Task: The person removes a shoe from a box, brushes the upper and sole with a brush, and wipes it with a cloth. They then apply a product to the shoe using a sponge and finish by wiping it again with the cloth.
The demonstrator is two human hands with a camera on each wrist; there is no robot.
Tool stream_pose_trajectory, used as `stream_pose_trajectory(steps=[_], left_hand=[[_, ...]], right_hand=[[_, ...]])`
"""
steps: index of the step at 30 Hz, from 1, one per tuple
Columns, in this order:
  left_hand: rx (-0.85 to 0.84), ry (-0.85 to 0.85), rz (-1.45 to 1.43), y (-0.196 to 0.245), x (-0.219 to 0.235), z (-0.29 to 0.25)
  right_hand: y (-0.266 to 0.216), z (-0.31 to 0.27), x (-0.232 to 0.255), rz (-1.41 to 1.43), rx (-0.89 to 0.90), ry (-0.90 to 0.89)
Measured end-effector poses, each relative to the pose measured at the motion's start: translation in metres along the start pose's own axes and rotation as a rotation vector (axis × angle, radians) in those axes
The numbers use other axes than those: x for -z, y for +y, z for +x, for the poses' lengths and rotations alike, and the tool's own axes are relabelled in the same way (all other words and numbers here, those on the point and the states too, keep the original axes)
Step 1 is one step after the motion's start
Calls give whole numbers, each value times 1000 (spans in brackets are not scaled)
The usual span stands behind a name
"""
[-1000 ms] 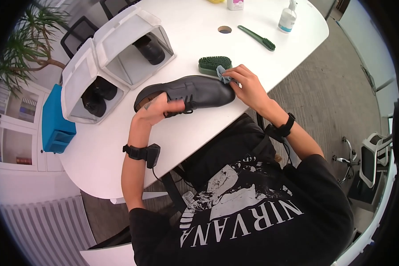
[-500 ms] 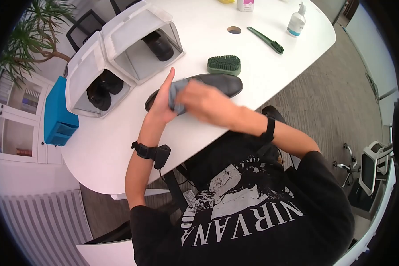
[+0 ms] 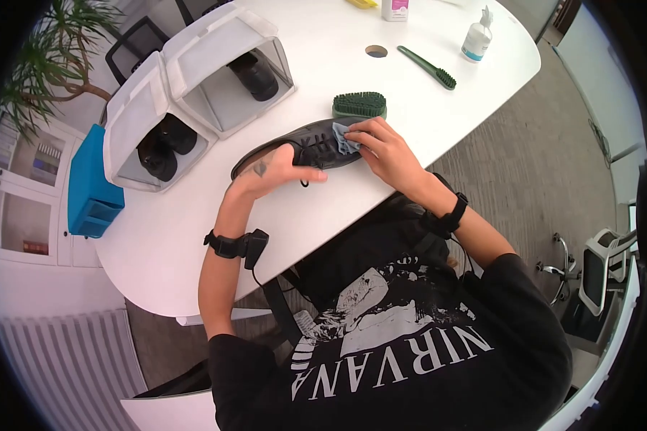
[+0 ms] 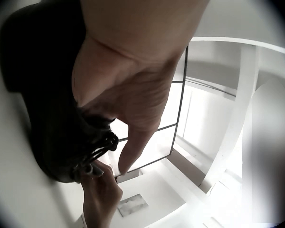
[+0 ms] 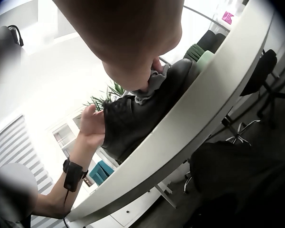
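Note:
A black lace-up shoe (image 3: 316, 141) lies on the white table, its toe hidden behind the right hand in the head view. The left hand (image 3: 264, 172) has its fingers inside the shoe's opening, out of sight, while the thumb sticks out straight beside the laces; the left wrist view shows that thumb (image 4: 135, 147) clear of the leather. Between thumb and fingers, the right hand (image 3: 389, 154) pinches a grey-blue cloth (image 3: 343, 138) against the shoe just forward of the laces. In the right wrist view the bunched cloth (image 5: 154, 85) touches the upper.
Right behind the shoe sits a green block brush (image 3: 359, 105), bristles up. Farther back are a long green brush (image 3: 427, 67), a pump bottle (image 3: 476, 37) and a table hole (image 3: 376, 52). Two white shoe boxes (image 3: 226, 25) (image 3: 133, 90) and a blue box (image 3: 93, 183) stand left.
The right hand and cloth went from the toe to the left hand, then back right onto the shoe ahead of the laces. The left hand's raised thumb has lowered beside the laces.

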State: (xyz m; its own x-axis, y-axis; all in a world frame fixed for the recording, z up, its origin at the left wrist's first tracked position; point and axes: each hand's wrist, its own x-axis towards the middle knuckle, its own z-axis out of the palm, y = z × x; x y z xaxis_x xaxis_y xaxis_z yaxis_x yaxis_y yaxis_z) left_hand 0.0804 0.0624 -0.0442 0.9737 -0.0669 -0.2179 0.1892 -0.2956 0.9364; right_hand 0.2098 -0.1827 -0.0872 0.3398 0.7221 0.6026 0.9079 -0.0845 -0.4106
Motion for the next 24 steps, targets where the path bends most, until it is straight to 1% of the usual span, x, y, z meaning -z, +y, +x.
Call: stream_pose_trajectory(steps=[1, 3, 5, 6, 7, 8, 11, 12, 15, 16, 18, 19, 20, 21, 23, 24], left_hand=[[7, 31, 194, 0, 2, 0], [18, 85, 585, 2, 8, -2], [87, 182, 452, -26, 14, 13], [129, 219, 389, -35, 18, 15], [171, 259, 324, -35, 20, 15], [32, 214, -21, -17, 12, 7], [78, 40, -415, 12, 21, -8], [104, 52, -503, 18, 19, -11], [50, 86, -896, 26, 6, -14], [29, 4, -1058, 23, 6, -13], [47, 58, -1145, 23, -2, -12], [62, 84, -1194, 23, -10, -8], [70, 166, -1135, 21, -15, -4], [81, 188, -1135, 19, -16, -2], [98, 232, -1129, 17, -14, 2], [109, 208, -1118, 12, -10, 5]], right_hand=[[2, 2, -2, 0, 10, 14], [1, 5, -6, 13, -35, 10], [-1, 7, -4, 33, -86, 24], [-3, 9, -2, 50, -114, 38], [-4, 12, 1, 66, -140, 51], [-9, 17, 6, 52, -109, 94], [-26, 36, 21, 5, -24, 190], [-29, 45, 23, -11, -1, 203], [-40, 66, 31, -57, 64, 251], [-43, 71, 35, -69, 75, 255], [-42, 76, 37, -104, 116, 271], [-34, 77, 34, -90, 89, 237], [-27, 75, 29, -79, 65, 203], [-22, 72, 24, -70, 43, 172], [-19, 67, 14, -48, 24, 185], [-19, 67, 10, -35, 15, 191]])
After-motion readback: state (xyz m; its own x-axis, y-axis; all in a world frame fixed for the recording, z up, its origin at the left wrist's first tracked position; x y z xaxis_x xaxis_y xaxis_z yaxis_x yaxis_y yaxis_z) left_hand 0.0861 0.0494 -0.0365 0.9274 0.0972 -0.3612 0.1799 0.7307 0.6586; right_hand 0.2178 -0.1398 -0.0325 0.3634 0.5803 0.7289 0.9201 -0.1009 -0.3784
